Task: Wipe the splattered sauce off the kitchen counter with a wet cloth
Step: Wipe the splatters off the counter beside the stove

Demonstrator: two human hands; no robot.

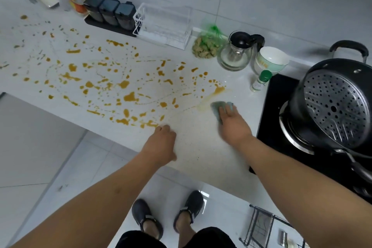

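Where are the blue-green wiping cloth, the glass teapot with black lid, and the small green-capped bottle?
Blue-green wiping cloth (pixel 215 107), head view, exposed left part beside the fingers.
Glass teapot with black lid (pixel 233 56), head view, clear glass body.
Small green-capped bottle (pixel 265 75), head view, green cap.

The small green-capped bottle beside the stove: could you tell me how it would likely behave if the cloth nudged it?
The bottle looks narrow and tall, so it would probably tip rather than slide. Its round body suggests it could then roll toward the sauce. It seems small, so likely light; the right hand wiping nearby could easily knock it.
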